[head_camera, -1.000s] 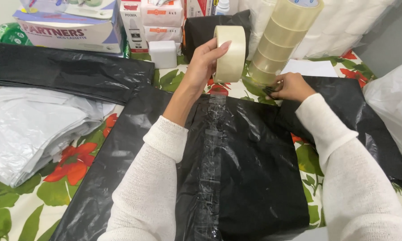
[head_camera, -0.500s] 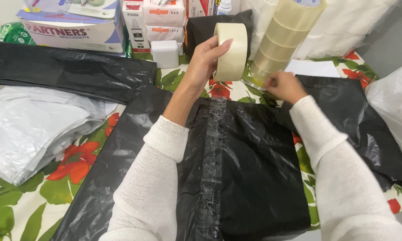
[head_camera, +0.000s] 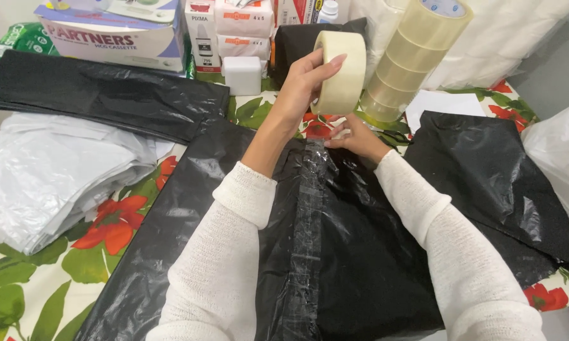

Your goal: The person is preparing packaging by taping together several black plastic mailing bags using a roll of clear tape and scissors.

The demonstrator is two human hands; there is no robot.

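My left hand [head_camera: 304,83] holds a roll of clear packing tape [head_camera: 342,71] upright above the far edge of a black plastic bag [head_camera: 354,252] that lies flat in front of me. A strip of clear tape [head_camera: 306,215] runs down the bag's middle seam. My right hand [head_camera: 355,136] rests at the top end of that strip, fingers pinched on the tape under the roll.
A leaning stack of tape rolls [head_camera: 417,57] stands behind my right hand. More black bags [head_camera: 107,95] lie far left and at right [head_camera: 493,170]. White bags [head_camera: 50,177] are piled at left. Boxes [head_camera: 114,31] line the back of the floral tablecloth [head_camera: 114,252].
My right hand has moved left from the base of the tape stack to the top of the taped seam. My left hand with the roll has stayed in nearly the same place.
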